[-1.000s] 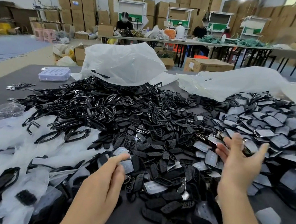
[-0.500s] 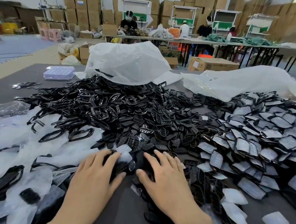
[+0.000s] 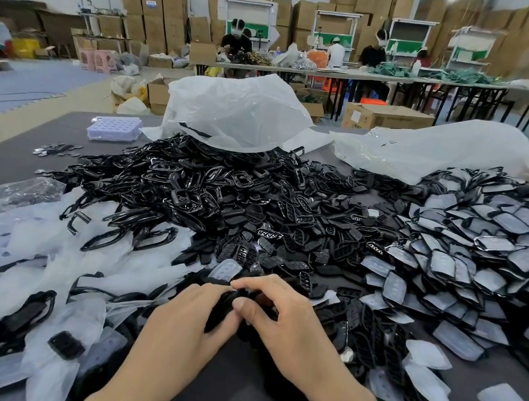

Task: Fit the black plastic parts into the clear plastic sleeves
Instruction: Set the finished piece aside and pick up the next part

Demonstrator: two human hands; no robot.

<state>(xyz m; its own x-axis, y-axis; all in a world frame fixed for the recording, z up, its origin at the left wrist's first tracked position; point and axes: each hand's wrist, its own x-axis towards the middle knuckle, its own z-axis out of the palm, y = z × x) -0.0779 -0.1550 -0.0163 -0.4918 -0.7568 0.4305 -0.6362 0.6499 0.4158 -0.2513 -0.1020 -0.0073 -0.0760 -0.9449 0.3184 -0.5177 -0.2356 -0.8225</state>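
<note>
Hands meet just before the heap of loose black parts (image 3: 253,219): the left hand (image 3: 188,323) and the right hand (image 3: 285,321) both curl round one black part (image 3: 221,309), fingertips touching, a clear sleeve (image 3: 227,270) showing just beyond the left fingers. Fingers hide whether the part has entered the sleeve. Pushed in askew, a corner could snag the thin mouth and split it, or the part could drop into the heap on the counter (image 3: 242,398).
</note>
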